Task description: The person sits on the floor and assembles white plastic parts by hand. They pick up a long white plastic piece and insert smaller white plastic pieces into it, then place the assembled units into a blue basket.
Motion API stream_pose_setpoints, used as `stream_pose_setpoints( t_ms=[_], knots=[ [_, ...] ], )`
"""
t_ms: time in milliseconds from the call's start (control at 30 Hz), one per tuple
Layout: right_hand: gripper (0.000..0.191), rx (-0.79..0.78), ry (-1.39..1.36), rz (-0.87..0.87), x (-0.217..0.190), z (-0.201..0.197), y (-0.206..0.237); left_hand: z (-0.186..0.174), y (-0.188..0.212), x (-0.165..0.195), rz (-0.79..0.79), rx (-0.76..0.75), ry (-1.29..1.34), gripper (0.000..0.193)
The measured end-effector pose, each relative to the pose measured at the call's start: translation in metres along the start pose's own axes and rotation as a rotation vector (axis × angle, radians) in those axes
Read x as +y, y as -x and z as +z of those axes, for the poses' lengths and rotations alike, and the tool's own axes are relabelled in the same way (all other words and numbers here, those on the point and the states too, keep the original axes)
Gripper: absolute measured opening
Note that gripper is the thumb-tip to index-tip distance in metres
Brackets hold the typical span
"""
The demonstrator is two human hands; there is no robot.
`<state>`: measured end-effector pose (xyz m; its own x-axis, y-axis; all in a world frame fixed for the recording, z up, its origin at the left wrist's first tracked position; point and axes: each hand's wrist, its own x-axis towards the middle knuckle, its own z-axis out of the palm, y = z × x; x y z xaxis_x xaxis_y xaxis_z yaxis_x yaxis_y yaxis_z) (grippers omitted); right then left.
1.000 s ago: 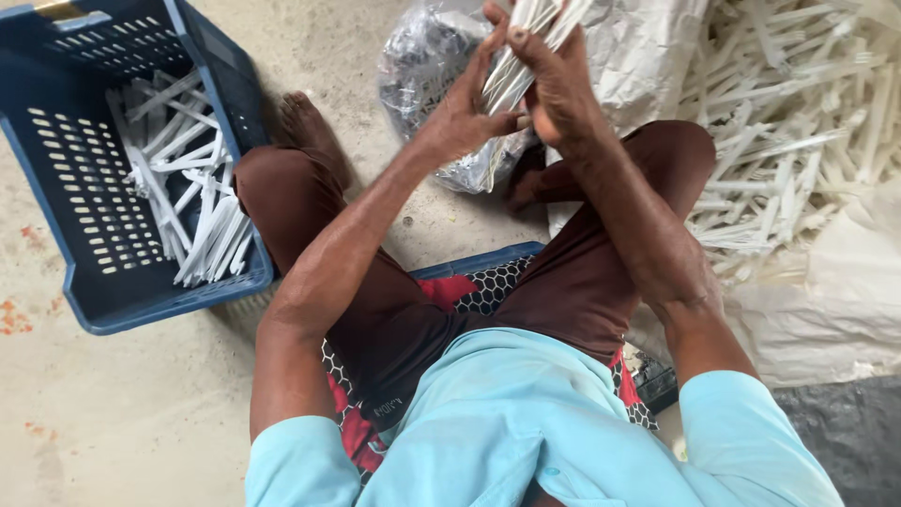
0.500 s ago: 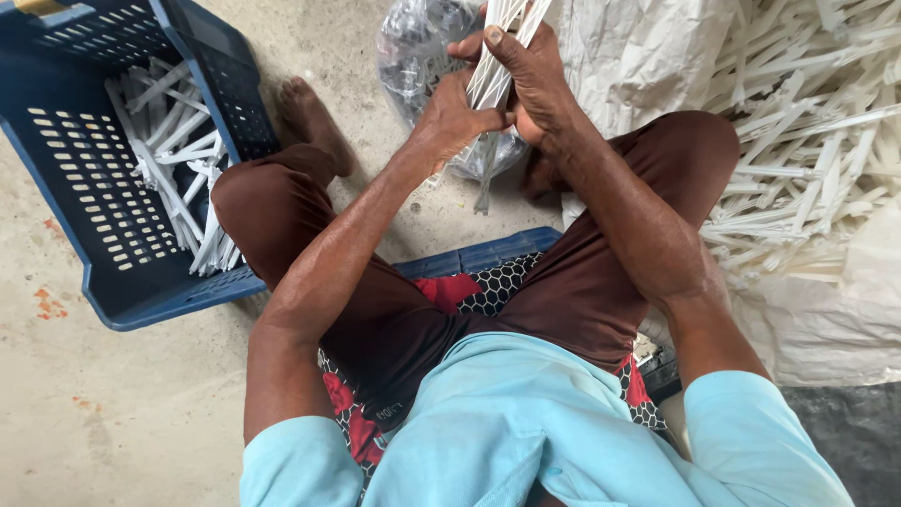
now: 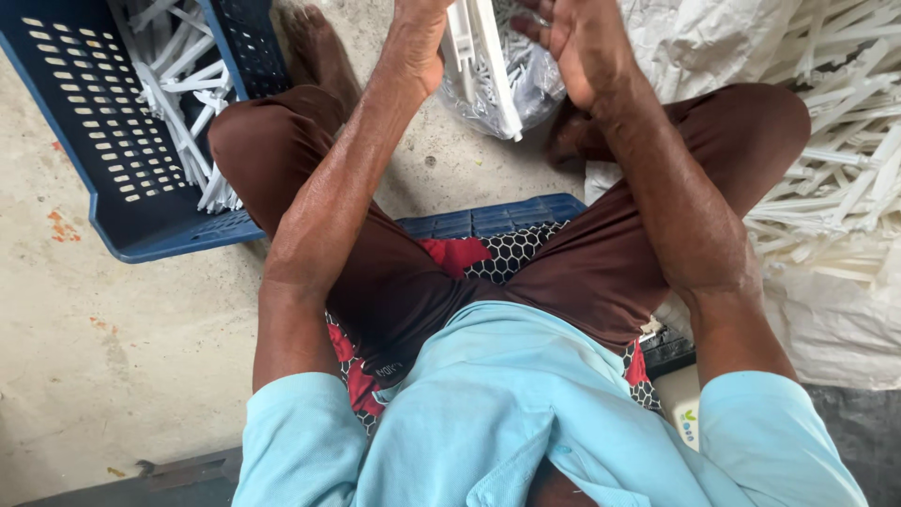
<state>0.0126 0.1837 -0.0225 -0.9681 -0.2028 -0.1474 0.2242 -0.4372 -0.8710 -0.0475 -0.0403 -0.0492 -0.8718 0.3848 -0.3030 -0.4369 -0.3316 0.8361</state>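
At the top middle of the frame, our left hand is closed around a bunch of white plastic sticks. Our right hand is just beside them with loose, open fingers. Behind the sticks lies a clear bag. A blue crate with more sticks sits in the upper left. A big pile of white sticks fills the upper right.

Bare concrete floor — on it a blue crate, white sacking, a clear bag.
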Motion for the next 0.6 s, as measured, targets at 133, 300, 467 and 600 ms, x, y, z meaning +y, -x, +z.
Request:
stream_pose_setpoints(
  t_ms=[133, 300, 467, 600],
  knots=[
    [0.087, -0.002, 0.213, 0.103, -0.014, 0.033, 0.003, 0.002, 0.002, 0.000, 0.023, 0.016, 0.006, 0.090],
    [0.081, -0.014, 0.636, 0.206, -0.016, 0.045, 0.007, 0.018, 0.012, -0.012, 0.033, -0.083, 0.065, 0.080],
    [0.069, -0.069, 0.707, 0.008, 0.006, 0.038, 0.003, 0.024, 0.025, -0.024, 0.050, -0.096, 0.083, 0.075],
    [0.047, -0.056, 0.786, 0.023, 0.023, 0.030, 0.009, 0.028, 0.036, -0.039, 0.077, -0.029, -0.080, 0.098]
  ],
)
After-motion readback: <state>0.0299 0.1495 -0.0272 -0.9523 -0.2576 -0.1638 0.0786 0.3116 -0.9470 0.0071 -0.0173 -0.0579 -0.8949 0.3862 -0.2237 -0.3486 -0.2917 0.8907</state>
